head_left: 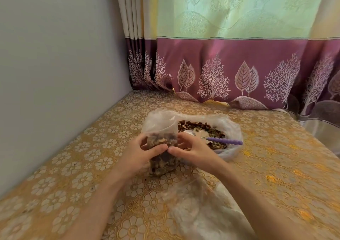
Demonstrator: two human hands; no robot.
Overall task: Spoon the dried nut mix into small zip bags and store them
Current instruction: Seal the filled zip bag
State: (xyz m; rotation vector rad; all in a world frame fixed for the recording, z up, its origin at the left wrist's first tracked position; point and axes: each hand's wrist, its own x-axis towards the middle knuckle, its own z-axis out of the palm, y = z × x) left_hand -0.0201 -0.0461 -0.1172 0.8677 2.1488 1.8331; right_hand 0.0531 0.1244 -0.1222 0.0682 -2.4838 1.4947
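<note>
A small clear zip bag point(162, 164) filled with dark dried nut mix stands upright on the table. My left hand point(142, 152) grips its left side and my right hand point(191, 150) grips its right side, with both thumbs meeting on the front. Behind it lies a large open plastic bag point(230, 127) holding the nut mix point(202, 127). A spoon with a purple beaded handle point(225, 140) rests in that mix, its bowl just behind my right hand's fingers.
Empty clear plastic bags point(202, 208) lie on the gold floral tablecloth point(73, 175) near the front edge. A grey wall point(55, 74) borders the table on the left and a purple leaf-patterned curtain point(239, 70) hangs along the back.
</note>
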